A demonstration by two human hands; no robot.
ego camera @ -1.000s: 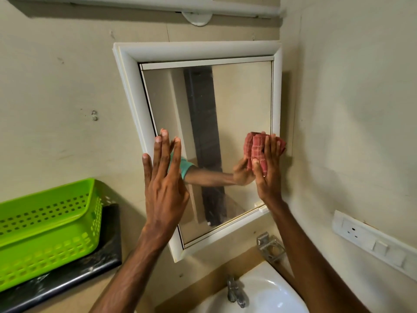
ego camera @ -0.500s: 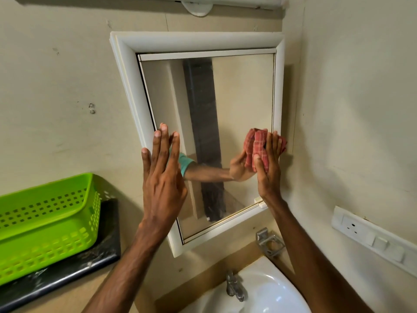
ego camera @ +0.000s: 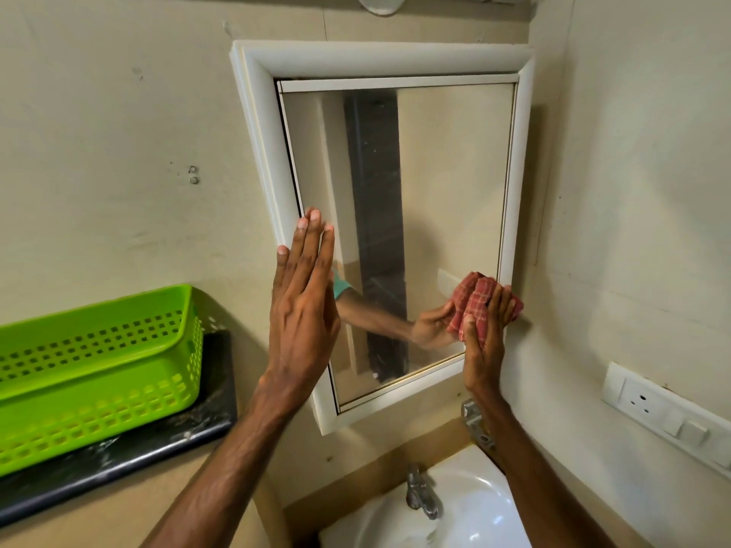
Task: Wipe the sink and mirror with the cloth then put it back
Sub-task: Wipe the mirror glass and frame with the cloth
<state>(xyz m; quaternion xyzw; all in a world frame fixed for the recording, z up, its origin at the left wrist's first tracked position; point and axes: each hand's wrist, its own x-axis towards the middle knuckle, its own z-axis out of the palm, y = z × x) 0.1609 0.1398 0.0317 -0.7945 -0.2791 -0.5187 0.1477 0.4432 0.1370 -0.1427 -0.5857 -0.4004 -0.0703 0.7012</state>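
White sink [ego camera: 466, 512] sits below the grip. Right hand [ego camera: 484, 346] clamps the bunched red checked cloth [ego camera: 480, 298] against the mirror [ego camera: 447, 183] glass at its lower right corner (fingers curled over it). Left hand [ego camera: 304, 310] is flat, fingers straight, at the mirror's left frame edge. Green basket [ego camera: 99, 350] lies further left.

A red cloth [ego camera: 480, 306] on the mirror [ego camera: 447, 183], with the sink [ego camera: 466, 508] below.
The checked cloth is bunched up and pressed on the glass at the lower right corner of the white-framed mirror on the far wall. The round white sink sits under it, nearer.
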